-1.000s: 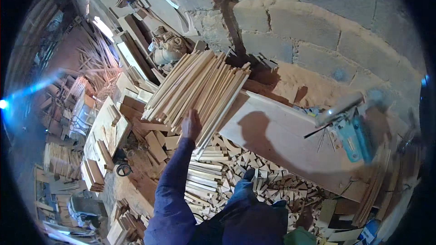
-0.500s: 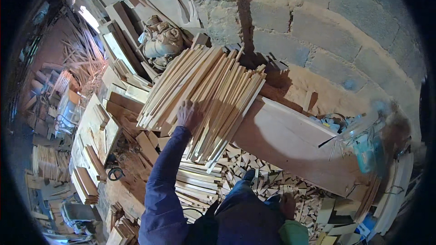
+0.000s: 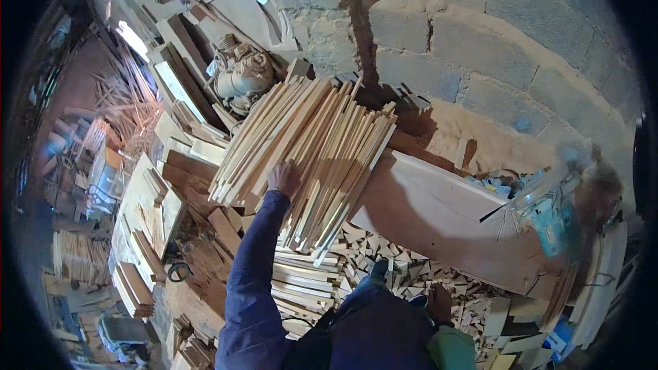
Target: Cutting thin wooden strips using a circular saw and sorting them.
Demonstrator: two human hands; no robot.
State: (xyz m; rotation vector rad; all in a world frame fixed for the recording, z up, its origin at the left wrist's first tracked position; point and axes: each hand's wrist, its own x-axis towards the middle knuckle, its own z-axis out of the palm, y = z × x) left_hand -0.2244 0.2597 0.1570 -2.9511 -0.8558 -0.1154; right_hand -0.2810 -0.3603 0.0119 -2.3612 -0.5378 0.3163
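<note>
A big stack of long, thin wooden strips [image 3: 329,157] lies slanted in the middle, split into two loose bundles. My left hand [image 3: 284,179] reaches over its near part, fingers curled around the edge of a strip between the two bundles. The fingertips are partly hidden among the wood. My right hand [image 3: 440,303] hangs low beside my leg, dark and in shadow, below the stack; its fingers do not show clearly. A green cuff [image 3: 451,348] covers that wrist.
Small wood offcuts [image 3: 411,267] cover the floor around my feet. A wide board [image 3: 432,212] lies right of the stack, with a teal power tool [image 3: 552,226] at its far end. More strips [image 3: 301,281] lie below. A block wall [image 3: 473,48] rises behind.
The view has shifted slightly. My left hand stays at nearly the same spot on the strips, its fingers a little more curled. The stack looks unchanged.
</note>
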